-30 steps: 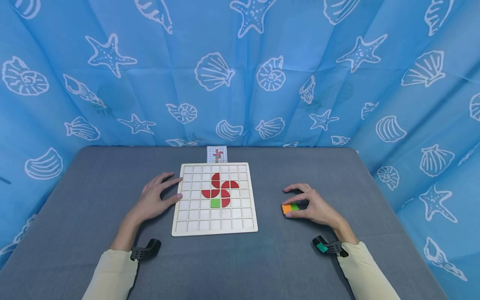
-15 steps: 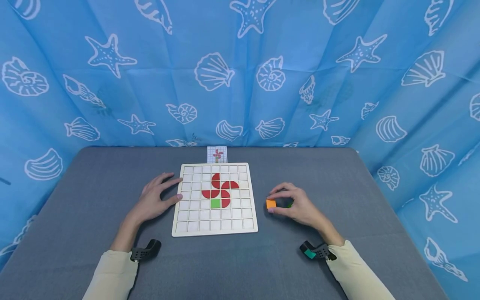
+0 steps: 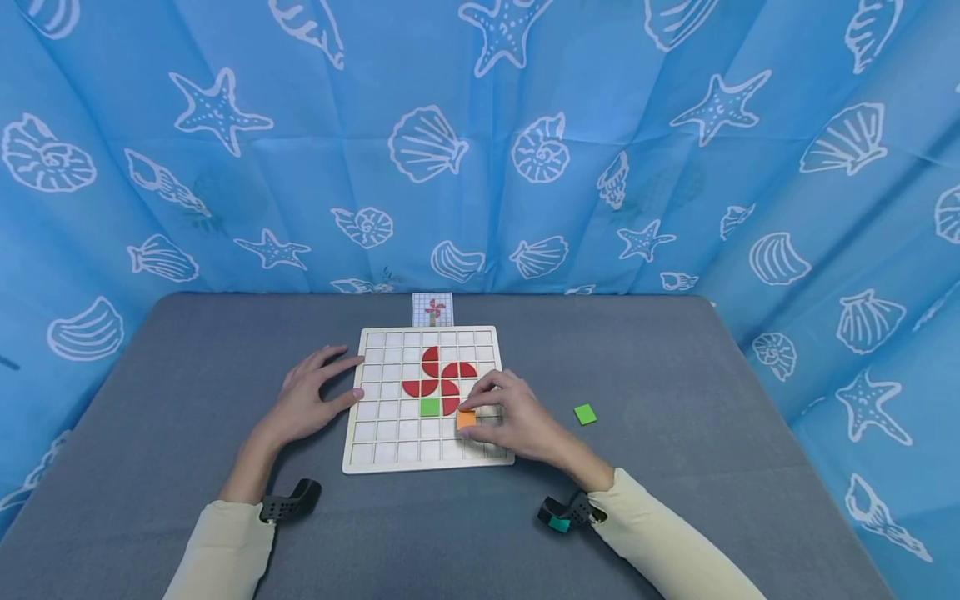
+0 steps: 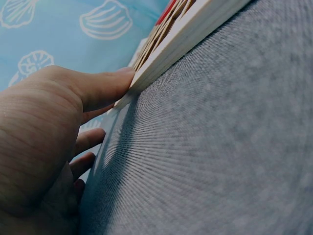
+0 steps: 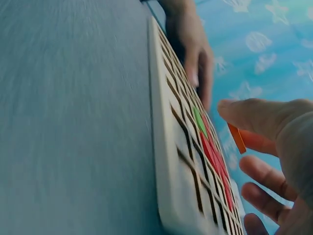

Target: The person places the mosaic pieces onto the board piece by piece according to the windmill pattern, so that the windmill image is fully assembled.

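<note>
Between the thumb and fingers of my right hand, an orange square tile is pinched above the lower right part of the gridded board. The right wrist view has the orange tile edge-on, off the board's surface. My left hand rests beside the board's left edge, its fingers spread and relaxed. Its thumb touches the wooden rim in the left wrist view. Set in the grid are several red curved pieces in a pinwheel shape and one green square tile below them.
A loose green square tile lies on the grey tabletop to the right of the board. Behind the board is a small pattern card showing a red pinwheel. A blue shell-print curtain hangs behind the table.
My right hand has lifted the orange tile from beside the loose green one and carried it left over the board. That green tile is now uncovered. My left hand has stayed put.
</note>
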Demonstrator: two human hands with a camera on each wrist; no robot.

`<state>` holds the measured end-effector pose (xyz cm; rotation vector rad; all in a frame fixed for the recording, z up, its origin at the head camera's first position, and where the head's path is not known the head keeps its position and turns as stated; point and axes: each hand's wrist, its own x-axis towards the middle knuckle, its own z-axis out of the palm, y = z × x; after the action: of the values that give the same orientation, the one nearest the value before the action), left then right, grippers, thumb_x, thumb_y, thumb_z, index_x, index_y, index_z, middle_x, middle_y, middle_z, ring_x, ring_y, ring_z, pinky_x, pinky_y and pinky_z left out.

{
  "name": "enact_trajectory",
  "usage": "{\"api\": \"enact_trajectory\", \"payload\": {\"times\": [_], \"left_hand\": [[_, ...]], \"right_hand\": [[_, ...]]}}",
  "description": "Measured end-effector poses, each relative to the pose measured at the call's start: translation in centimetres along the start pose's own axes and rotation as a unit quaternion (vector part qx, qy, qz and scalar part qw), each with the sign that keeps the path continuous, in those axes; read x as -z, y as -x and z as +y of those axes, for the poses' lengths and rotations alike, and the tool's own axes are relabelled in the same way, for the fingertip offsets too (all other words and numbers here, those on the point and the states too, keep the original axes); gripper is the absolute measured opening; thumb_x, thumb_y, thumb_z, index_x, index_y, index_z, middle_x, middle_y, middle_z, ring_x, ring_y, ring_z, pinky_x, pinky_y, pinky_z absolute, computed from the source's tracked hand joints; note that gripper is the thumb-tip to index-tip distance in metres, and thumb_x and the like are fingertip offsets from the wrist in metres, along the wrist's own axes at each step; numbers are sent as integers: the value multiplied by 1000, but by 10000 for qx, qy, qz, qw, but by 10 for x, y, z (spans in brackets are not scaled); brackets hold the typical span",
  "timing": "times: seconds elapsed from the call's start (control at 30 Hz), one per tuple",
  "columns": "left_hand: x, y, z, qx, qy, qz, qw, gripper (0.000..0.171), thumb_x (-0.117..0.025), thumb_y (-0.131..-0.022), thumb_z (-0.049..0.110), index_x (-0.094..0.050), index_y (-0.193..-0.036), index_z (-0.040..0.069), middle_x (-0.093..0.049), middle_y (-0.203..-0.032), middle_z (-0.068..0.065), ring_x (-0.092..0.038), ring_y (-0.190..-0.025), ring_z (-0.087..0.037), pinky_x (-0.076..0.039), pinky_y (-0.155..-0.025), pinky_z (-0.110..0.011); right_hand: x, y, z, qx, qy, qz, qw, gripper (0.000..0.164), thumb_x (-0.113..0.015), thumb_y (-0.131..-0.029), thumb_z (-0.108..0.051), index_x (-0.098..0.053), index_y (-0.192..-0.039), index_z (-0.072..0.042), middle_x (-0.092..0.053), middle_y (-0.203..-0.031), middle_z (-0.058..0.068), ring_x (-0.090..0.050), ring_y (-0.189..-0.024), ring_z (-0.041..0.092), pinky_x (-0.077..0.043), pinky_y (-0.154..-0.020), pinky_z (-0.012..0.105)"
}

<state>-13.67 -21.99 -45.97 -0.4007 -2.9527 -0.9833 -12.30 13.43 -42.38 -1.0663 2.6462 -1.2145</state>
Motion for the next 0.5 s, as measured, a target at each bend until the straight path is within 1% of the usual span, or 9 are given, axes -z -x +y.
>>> {"api": "enact_trajectory", "payload": {"times": [0.2,0.33,0.5], "left_hand": [[1,0,-1,-26,-6,-2,10000,60,-72,-95,38,-57,-145,10,-37,-156,-24,-20,-148,-49,-10,-111,-74],[1,0,-1,-50,8,9,10000,60,-72,-95,38,-57,-145,10,-37,-156,-24,-21,-148,-49,-11,-111,-74],[2,1,0,-71,32,13,10000,59,-72,-95,38,-57,-145,11,-37,-156,-24,-20,-148,-49,-11,-111,-74]], "right_hand": [[-22,-16,-8,272,170,-59,9995,27,-90,-79,-22,-83,-102,-11,-60,-107,3,-46,-101,18,-37,-89,43],[-32,-24,-11,268,366,-34,9990,27,-91,-77,-24,-83,-101,-12,-59,-106,4,-45,-100,20,-35,-87,41],[-39,-27,-13,278,529,-27,9982,27,-92,-77,-24,-83,-100,-13,-58,-107,5,-45,-104,24,-35,-89,43]]}}
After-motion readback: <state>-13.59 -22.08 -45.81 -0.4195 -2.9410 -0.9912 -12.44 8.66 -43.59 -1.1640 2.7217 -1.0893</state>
